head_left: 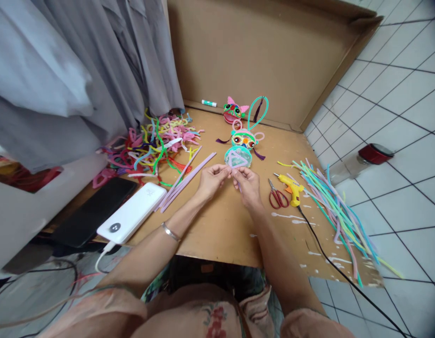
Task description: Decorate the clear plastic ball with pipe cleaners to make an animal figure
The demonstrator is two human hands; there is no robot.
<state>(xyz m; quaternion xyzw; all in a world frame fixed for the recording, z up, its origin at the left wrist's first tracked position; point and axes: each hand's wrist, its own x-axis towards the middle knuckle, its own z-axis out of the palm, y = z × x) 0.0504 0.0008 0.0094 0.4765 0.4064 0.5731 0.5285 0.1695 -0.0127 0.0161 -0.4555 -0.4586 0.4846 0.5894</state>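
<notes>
I keep this view on the left hand (213,181) and right hand (248,185): thumbs and forefingers pinched closed, tips meeting at the near corner of a lilac triangle (239,156). In view, the triangle overlaps a turquoise disc (247,152). Beyond sits an animal-faced figure (244,139). Lilac stems (191,178) lie left; red-handled scissors (273,190) and a yellow glue gun (292,188), right.

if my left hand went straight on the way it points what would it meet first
Most likely the fingers of your right hand, close beside your left hand at the lilac triangle, though depth is hard to judge.
</notes>
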